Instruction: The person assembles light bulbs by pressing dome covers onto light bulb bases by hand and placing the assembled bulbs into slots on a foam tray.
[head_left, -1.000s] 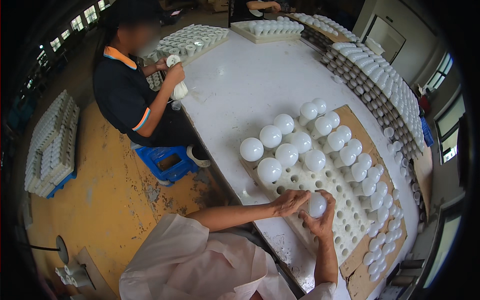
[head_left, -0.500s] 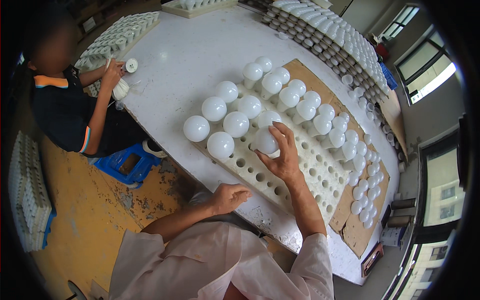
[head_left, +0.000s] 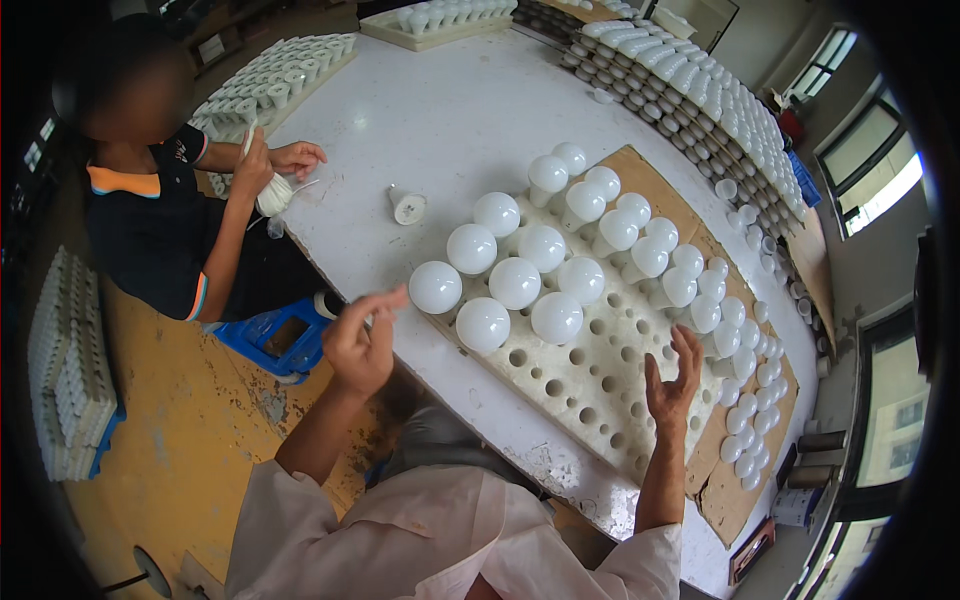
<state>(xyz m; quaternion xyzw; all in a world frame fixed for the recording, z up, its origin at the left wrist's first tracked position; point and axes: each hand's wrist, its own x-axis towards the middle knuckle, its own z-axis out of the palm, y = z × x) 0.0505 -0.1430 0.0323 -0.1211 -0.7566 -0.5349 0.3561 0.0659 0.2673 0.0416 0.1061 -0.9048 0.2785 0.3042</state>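
Note:
My left hand [head_left: 362,340] is raised beside the near left corner of the foam tray, its fingers apart and slightly blurred, with nothing in them. Over the right part of the pale foam tray [head_left: 572,383], full of round holes, my right hand [head_left: 675,382] is spread, also holding nothing. Several round white light bulbs [head_left: 482,324] stand in the tray's left end, domes up. More bulbs [head_left: 649,256] stand in rows along its far side, the closest ones just beyond my right fingers.
A co-worker [head_left: 230,215] sits at the left holding a white bundle. A white lamp part [head_left: 408,206] lies on the table [head_left: 380,120]. Flat cardboard [head_left: 720,490] with small white domes lies beyond the tray. Stacked trays of bulbs [head_left: 690,110] stand far right.
My right hand has let go of a bulb, now standing in the tray, and moved right. My left hand has risen leftward and opened. The co-worker's lamp part now lies on the table.

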